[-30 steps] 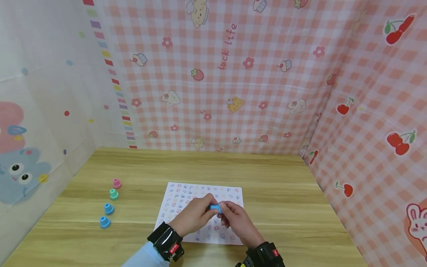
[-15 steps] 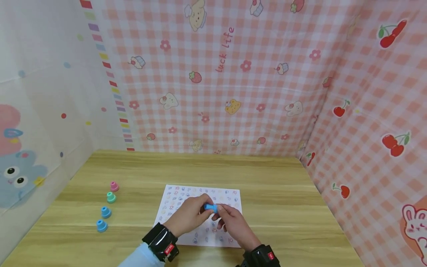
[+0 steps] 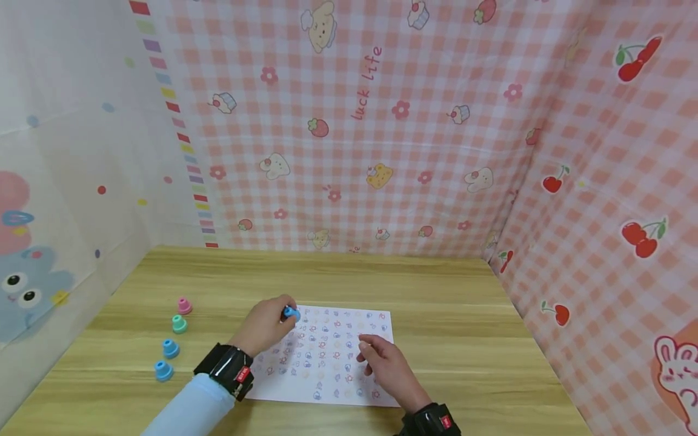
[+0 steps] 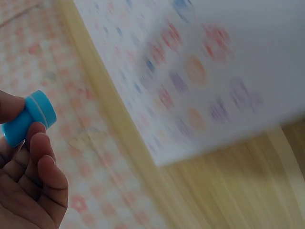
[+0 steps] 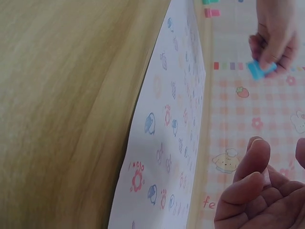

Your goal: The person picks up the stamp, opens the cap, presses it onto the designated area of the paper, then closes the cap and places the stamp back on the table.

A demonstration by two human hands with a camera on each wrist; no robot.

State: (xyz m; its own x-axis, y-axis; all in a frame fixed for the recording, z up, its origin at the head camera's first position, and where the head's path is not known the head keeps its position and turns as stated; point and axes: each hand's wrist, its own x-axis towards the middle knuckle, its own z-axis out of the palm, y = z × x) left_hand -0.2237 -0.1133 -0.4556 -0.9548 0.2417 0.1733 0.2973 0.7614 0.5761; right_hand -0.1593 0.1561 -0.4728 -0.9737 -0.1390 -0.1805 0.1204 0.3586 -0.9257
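My left hand (image 3: 264,326) pinches a small blue toy stamp (image 3: 291,313) between thumb and fingers, over the far left corner of a white paper sheet (image 3: 297,387). In the left wrist view, the stamp (image 4: 29,119) shows a wide round end with a pale line around it, tilted up. Rows of small red, blue, purple and orange printed pictures cover the sheet. My right hand (image 3: 391,368) hovers over the sheet's right side, fingers loosely bent, holding nothing. The right wrist view shows its bent fingers (image 5: 252,160) with the thumb apart.
At the left of the wooden table (image 3: 447,290) stand a pink stamp (image 3: 185,306), a green stamp (image 3: 179,324) and two blue ones, the nearer blue stamp (image 3: 163,370) at the front of the row. Patterned cloth (image 3: 349,139) hangs behind and along both sides.
My left hand has drawn away from the right hand, moving left and farther back with the blue stamp. The right hand, which was touching the stamp, has let go and stays over the sheet.
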